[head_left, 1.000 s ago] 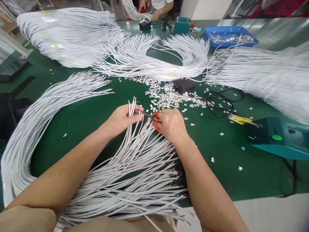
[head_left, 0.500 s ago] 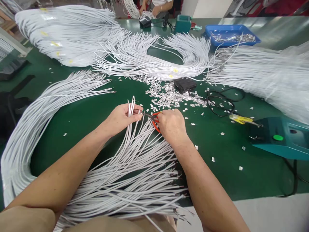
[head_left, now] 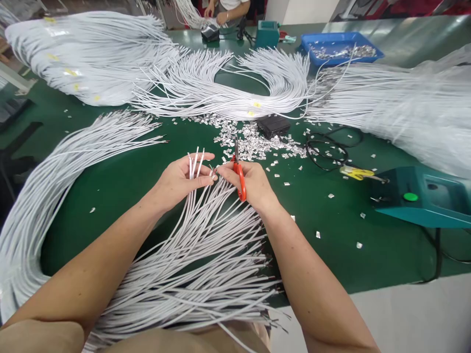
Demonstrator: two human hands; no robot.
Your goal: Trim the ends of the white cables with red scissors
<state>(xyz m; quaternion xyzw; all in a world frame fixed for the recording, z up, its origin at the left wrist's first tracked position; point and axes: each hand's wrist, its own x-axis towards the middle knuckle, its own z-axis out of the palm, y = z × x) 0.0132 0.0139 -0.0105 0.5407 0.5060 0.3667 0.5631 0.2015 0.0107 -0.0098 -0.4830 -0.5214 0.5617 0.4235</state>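
Several white cables stand up between the fingers of my left hand [head_left: 184,176], and its thumb and a fingertip pinch the end of one cable. My right hand [head_left: 253,184] has red-handled scissors [head_left: 240,179] tucked in it, blades pointing up and away. Its thumb and index fingertip meet the same cable end beside my left fingertips. Below both hands a thick bundle of white cables [head_left: 198,274] fans out towards the right, with dark stripped ends. Small silvery pieces [head_left: 246,142] lie scattered just beyond the hands.
More white cable bundles [head_left: 84,59] lie at the back, left and right. A black block [head_left: 273,126], a blue tray [head_left: 340,49], yellow-handled snips [head_left: 356,172] and a teal machine [head_left: 419,196] rest on the green table [head_left: 110,196]. Another person's hands [head_left: 222,17] work at the far side.
The scissors have swung from pointing left at the cable ends to pointing upward in my right hand. Its thumb and index finger have come to the cable end. The view has shifted slightly.
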